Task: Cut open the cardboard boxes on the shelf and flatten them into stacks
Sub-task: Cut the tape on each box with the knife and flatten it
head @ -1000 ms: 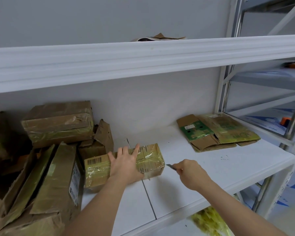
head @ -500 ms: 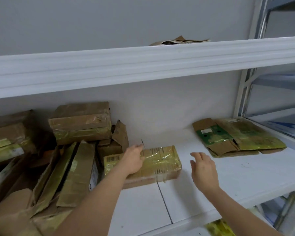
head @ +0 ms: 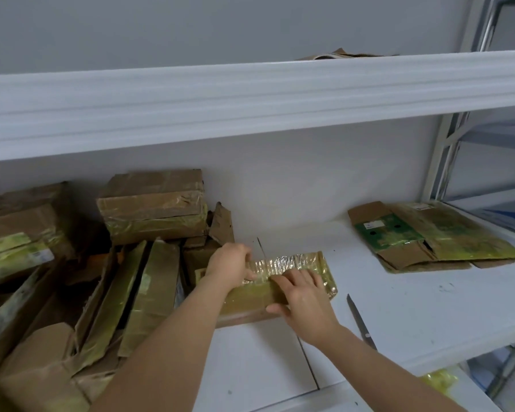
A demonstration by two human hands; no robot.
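On the middle of the white shelf [head: 399,307], both hands work one taped cardboard box [head: 298,266]: left hand [head: 231,264] pinching its crinkled tape at the top edge, right hand [head: 302,298] spread flat, pressing the front face. Knife [head: 360,321] lies just right. Flattened boxes [head: 434,236] sit far right, unopened boxes [head: 152,203] piled left.

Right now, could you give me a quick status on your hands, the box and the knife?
Both hands on taped box: left hand grips its top edge, right hand presses the front. Knife lies on shelf, right of box. Nothing blocking.
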